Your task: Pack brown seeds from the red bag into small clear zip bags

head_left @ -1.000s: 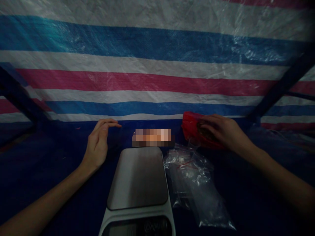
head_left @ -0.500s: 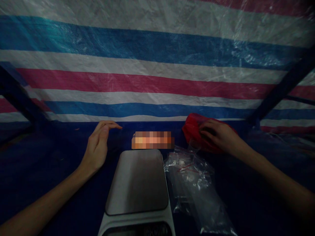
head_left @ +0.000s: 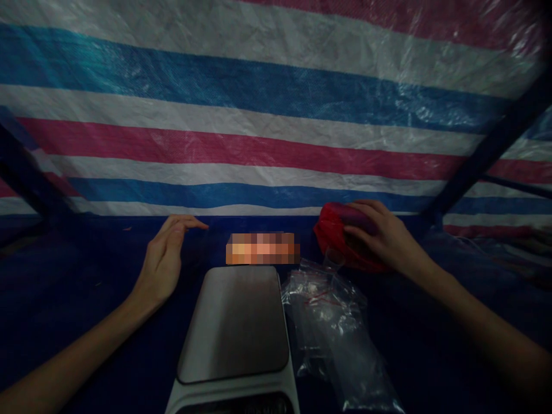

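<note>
My right hand (head_left: 382, 233) is at the red plastic bag (head_left: 328, 227), its thumb and fingers closed around a smooth, dark purple, rounded thing (head_left: 357, 218) at the bag's mouth. Its exact kind does not show. On the other side, my left hand (head_left: 166, 259) rests on the dark blue surface with its fingers stretched out and bent at the wrist, holding nothing. A kitchen scale (head_left: 235, 325) with a bare metal plate stands between my forearms. Clear zip bags (head_left: 332, 328) lie to its right, and a small clear cup (head_left: 333, 259) is beside the red bag.
Behind the scale lies a pixelated, orange-brown patch (head_left: 263, 248) whose content is hidden. A striped plastic tarp (head_left: 259, 115) hangs at the back of the blue surface. Dark frame bars (head_left: 478, 152) slant at both sides.
My right hand has risen slightly at the red bag, and the purple thing now shows in its fingers. The left hand keeps its pose. The whole view has shifted a little.
</note>
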Demonstrator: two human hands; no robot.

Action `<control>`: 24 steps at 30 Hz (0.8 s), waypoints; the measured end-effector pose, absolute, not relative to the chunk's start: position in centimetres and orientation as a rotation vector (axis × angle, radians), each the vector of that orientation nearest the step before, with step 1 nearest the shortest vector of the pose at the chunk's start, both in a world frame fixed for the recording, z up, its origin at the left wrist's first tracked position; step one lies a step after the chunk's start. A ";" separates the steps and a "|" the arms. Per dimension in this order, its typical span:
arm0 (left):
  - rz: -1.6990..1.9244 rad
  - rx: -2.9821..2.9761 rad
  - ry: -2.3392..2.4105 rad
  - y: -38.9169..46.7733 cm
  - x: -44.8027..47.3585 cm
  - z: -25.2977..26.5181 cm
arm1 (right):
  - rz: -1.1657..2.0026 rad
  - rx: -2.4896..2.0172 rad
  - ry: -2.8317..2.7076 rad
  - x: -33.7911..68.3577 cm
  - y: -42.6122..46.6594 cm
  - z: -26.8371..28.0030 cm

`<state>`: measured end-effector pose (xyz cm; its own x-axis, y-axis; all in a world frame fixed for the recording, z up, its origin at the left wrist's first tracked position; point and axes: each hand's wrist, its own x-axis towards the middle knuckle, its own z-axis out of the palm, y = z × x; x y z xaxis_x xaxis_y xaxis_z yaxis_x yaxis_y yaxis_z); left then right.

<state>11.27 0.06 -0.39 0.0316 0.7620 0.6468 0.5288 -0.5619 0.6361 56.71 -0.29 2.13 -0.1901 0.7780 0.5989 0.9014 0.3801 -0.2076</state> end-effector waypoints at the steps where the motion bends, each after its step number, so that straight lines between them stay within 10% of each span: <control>1: 1.545 2.080 1.338 0.1 11.2 -0.4 | -0.222 -1.468 -2.021 56.9 -0.1 1.8; 24: 1.321 1.956 1.552 -0.6 10.2 -1.5 | -0.140 -1.360 -2.078 58.1 0.5 -0.3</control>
<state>10.21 -0.57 -1.48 -0.0158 0.8876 0.4604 0.5963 -0.3613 0.7169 58.14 0.55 -0.33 -0.2578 0.7850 0.5633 0.8533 0.4585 -0.2484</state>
